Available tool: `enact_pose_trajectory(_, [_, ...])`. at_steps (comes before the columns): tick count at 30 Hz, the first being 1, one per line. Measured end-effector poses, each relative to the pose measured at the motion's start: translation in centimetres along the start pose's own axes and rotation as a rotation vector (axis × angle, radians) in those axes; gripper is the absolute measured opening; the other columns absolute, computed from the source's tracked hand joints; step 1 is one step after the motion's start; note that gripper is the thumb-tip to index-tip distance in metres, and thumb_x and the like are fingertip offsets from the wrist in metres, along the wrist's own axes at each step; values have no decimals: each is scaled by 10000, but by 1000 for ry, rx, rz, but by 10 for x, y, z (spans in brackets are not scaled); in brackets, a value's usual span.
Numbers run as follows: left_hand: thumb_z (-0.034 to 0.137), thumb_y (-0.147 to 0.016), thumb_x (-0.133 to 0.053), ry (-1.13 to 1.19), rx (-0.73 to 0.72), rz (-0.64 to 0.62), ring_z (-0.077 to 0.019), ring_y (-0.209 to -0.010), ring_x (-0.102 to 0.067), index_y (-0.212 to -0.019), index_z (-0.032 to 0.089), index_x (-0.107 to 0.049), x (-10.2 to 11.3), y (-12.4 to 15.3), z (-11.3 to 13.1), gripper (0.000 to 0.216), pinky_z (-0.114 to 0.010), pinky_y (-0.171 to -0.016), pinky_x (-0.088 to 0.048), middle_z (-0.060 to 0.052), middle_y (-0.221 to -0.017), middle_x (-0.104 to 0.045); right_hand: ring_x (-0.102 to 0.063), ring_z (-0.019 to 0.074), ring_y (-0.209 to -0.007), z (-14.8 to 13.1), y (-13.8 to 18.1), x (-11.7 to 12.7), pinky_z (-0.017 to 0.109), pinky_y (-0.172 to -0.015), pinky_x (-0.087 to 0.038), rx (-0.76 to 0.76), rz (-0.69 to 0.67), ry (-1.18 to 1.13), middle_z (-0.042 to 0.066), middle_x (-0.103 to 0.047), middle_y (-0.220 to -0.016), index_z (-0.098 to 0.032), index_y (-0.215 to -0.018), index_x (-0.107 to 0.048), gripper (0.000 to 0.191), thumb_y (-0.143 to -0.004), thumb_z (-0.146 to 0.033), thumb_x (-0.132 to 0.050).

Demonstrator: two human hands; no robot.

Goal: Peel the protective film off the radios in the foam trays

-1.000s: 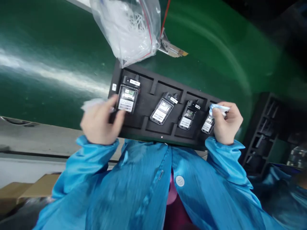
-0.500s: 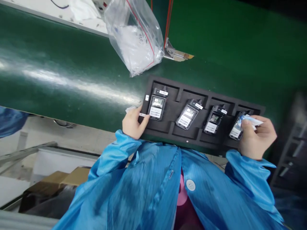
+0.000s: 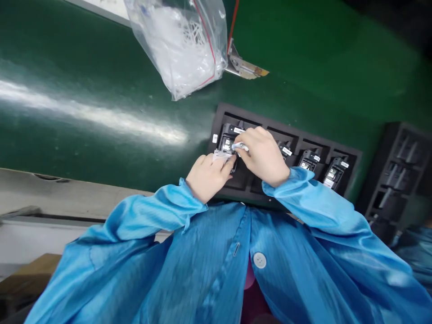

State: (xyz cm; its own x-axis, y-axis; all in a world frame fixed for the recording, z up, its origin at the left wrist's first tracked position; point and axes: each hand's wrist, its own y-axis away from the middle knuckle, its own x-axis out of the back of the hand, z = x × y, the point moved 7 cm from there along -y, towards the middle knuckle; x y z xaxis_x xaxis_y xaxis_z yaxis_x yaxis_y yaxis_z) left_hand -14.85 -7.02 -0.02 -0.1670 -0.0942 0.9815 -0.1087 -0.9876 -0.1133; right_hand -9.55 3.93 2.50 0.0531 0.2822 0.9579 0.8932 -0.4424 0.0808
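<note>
A black foam tray lies before me, with several black handheld electronic devices in its compartments. My left hand is closed at the leftmost device, with a thin white piece with dark lines between its fingers; its kind is unclear. My right hand comes over the tray from the right and pinches a small crumpled white-and-blue piece over the same device. This hand hides part of the second device. Farther right, two more devices lie uncovered.
A clear zip bag of small white parts lies on the green table behind the tray. Beside it is a metal bracket with a yellowish tip. At right stands another black tray holding parts; part of another person in blue shows below it.
My right hand has moved left from the rightmost device to the leftmost one, carrying the white-and-blue piece. My left hand has come from the tray's edge onto that device. The view has shifted slightly.
</note>
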Motion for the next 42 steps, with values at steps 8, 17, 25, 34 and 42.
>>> enact_pose_trajectory(8, [195, -950, -514, 17, 30, 139, -207, -718, -584, -1254, 120, -625, 1, 1, 3, 332, -370, -633, -371, -80, -843, -670, -486, 253, -886, -20, -14, -6, 370, -754, -368, 81, -123, 345, 90, -596, -898, -152, -888, -599, 158, -895, -94, -452])
enact_pose_trajectory(17, [89, -922, -497, -11, 29, 284, -176, -636, -569, -1058, 101, -695, 10, -3, 6, 241, -342, -604, -335, -40, -702, -627, -445, 244, -843, -17, -7, -9, 376, -761, -381, 76, -129, 356, 93, -582, -874, -152, -909, -611, 200, -923, -121, -413])
enact_pose_trajectory(25, [72, -952, -403, 109, 29, 176, -186, -677, -580, -1029, 102, -702, 3, -6, 6, 310, -367, -612, -323, -79, -739, -639, -451, 257, -817, -19, -8, -6, 396, -714, -386, 74, -143, 361, 112, -580, -844, -169, -873, -593, 204, -892, -89, -406])
enact_pose_trajectory(34, [77, -952, -410, 57, 15, 166, -193, -685, -584, -1102, 96, -683, 3, -6, 8, 311, -366, -623, -323, -68, -729, -637, -460, 261, -823, -17, -7, -4, 399, -718, -393, 73, -137, 370, 113, -580, -834, -170, -850, -588, 220, -889, -74, -394])
enact_pose_trajectory(42, [84, -968, -386, 80, 24, 87, -189, -717, -598, -1145, 122, -670, -3, -7, 7, 337, -372, -632, -336, -70, -771, -650, -488, 248, -844, -9, -4, -5, 382, -755, -427, 76, -139, 274, 94, -602, -867, -165, -880, -611, 205, -909, -98, -420])
